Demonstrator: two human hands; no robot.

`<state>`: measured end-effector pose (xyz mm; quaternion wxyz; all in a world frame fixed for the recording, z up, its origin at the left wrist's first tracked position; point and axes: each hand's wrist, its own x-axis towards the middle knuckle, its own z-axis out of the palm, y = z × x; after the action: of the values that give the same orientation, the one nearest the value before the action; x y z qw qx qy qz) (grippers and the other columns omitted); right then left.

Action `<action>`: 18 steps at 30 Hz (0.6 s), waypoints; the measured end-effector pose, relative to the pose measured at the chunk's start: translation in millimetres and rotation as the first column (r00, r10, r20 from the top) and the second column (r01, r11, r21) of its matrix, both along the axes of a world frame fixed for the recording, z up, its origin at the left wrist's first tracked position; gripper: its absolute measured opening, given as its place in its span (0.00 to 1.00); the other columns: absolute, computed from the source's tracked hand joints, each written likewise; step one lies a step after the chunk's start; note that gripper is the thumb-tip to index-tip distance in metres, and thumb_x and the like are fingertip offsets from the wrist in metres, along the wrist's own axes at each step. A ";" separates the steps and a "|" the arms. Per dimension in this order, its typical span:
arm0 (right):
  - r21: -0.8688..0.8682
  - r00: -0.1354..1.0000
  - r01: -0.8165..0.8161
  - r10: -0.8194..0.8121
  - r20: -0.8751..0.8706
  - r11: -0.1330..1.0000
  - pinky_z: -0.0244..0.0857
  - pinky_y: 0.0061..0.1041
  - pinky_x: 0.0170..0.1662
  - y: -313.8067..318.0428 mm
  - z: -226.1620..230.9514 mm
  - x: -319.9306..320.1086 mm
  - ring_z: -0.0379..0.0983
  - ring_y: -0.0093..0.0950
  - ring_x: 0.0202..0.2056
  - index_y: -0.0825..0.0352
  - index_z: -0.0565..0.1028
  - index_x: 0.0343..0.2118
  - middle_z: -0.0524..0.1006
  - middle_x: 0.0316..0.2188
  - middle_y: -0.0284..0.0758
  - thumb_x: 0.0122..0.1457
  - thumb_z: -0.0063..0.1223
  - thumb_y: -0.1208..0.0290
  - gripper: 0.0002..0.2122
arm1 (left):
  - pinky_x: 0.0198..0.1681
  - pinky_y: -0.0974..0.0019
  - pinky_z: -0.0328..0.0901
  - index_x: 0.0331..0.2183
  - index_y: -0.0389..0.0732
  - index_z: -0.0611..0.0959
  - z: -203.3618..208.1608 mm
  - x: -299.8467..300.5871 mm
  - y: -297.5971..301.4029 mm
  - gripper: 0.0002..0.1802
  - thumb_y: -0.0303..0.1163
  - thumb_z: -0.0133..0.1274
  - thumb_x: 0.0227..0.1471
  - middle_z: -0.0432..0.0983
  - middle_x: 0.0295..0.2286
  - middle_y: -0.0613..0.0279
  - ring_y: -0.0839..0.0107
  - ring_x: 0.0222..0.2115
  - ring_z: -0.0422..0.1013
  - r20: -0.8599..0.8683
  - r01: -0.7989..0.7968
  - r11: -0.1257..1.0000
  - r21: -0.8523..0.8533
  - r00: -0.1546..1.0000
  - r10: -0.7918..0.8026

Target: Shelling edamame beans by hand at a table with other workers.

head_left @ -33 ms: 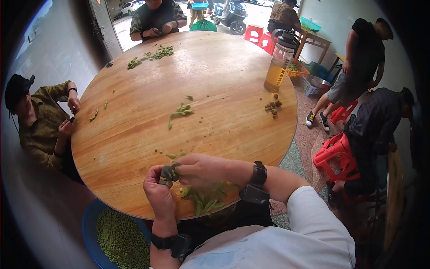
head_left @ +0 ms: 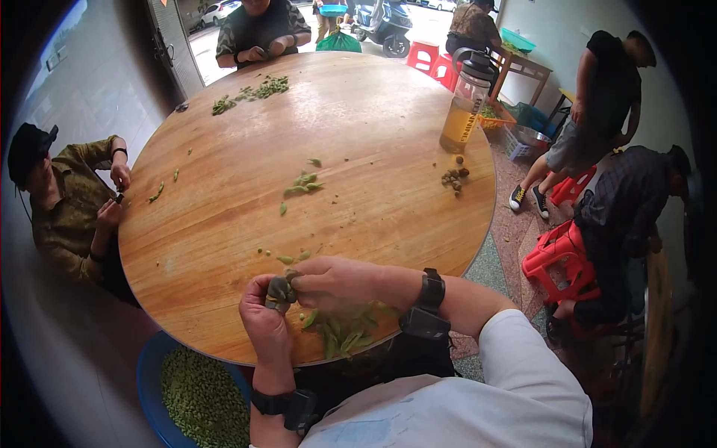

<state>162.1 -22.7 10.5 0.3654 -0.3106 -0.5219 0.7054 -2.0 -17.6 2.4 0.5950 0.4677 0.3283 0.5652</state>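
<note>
Blue basin [head_left: 147, 388] of shelled green beans [head_left: 205, 396] stands below table [head_left: 224, 224] edge. Left hand [head_left: 263, 310], fingers curled, meets right hand [head_left: 317, 278] at grey fingertip coverings [head_left: 279, 290]; cannot tell whether either pinches anything. Bean pods [head_left: 340, 336] lie on table near right wrist.

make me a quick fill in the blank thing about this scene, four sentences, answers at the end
1. The left hand and right hand are close together over a wooden table whose outline is ____.
2. The tall bottle with amber liquid stands near the table's ____ edge as pictured.
3. The basin at lower left, holding many small green beans, is coloured ____.
4. The plastic stools are coloured ____.

Missing words: round; right; blue; red
</note>
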 end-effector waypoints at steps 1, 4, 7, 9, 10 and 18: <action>-0.178 0.995 -0.035 0.017 -0.103 0.983 0.55 0.16 0.24 -1.9 2.6 0.5 0.60 0.16 0.23 0.66 0.69 0.29 0.63 0.20 0.25 0.62 0.41 0.67 0.10 | 0.23 0.82 0.57 0.31 0.38 0.76 -3.6 -2.2 1.1 0.03 0.26 0.52 0.51 0.71 0.24 0.70 0.84 0.22 0.64 0.137 0.117 0.993 -0.015 0.984 -0.113; -0.327 0.967 -0.141 0.059 -0.247 0.934 0.53 0.16 0.23 -7.5 16.0 3.4 0.59 0.14 0.22 0.66 0.69 0.30 0.62 0.20 0.25 0.62 0.41 0.68 0.09 | 0.25 0.81 0.59 0.31 0.38 0.77 -4.2 -6.8 4.4 0.04 0.24 0.54 0.49 0.72 0.26 0.69 0.83 0.24 0.65 0.353 0.290 0.957 -0.003 0.896 -0.271; -0.162 0.984 -0.040 0.011 -0.179 0.986 0.48 0.14 0.16 -6.1 14.1 -1.1 0.56 0.13 0.15 0.64 0.68 0.26 0.66 0.16 0.25 0.62 0.40 0.65 0.10 | 0.26 0.80 0.61 0.33 0.38 0.76 -5.1 -2.0 -0.1 0.08 0.24 0.56 0.47 0.72 0.29 0.68 0.82 0.26 0.66 0.405 0.236 0.968 -0.082 0.896 -0.184; 0.099 0.982 0.122 -0.134 0.136 0.988 0.51 0.15 0.18 -7.3 24.5 0.4 0.57 0.13 0.16 0.65 0.69 0.26 0.66 0.15 0.24 0.62 0.42 0.67 0.10 | 0.29 0.79 0.63 0.35 0.38 0.76 -4.3 2.5 3.6 0.10 0.22 0.55 0.47 0.72 0.30 0.68 0.81 0.28 0.68 0.218 0.134 0.991 0.023 0.967 -0.136; 0.207 0.946 0.198 -0.242 0.214 0.958 0.53 0.16 0.20 -8.1 23.2 -4.0 0.59 0.13 0.18 0.67 0.70 0.26 0.66 0.14 0.24 0.61 0.44 0.68 0.09 | 0.30 0.78 0.64 0.35 0.38 0.76 -6.8 3.2 4.0 0.10 0.22 0.54 0.47 0.73 0.30 0.67 0.80 0.29 0.69 0.082 0.022 0.996 0.090 0.996 -0.030; 0.084 0.882 0.076 -0.106 0.460 0.994 0.57 0.17 0.21 16.3 34.3 21.1 0.62 0.14 0.18 0.68 0.74 0.26 0.70 0.14 0.26 0.60 0.44 0.62 0.14 | 0.27 0.78 0.61 0.40 0.33 0.74 1.4 5.6 1.4 0.17 0.12 0.41 0.46 0.72 0.31 0.63 0.81 0.26 0.67 -0.131 -0.011 0.999 0.036 0.991 0.015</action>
<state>183.1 -6.4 44.8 0.2728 -0.4823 -0.6012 0.5759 3.6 -16.2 3.7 0.5600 0.5122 0.3596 0.5429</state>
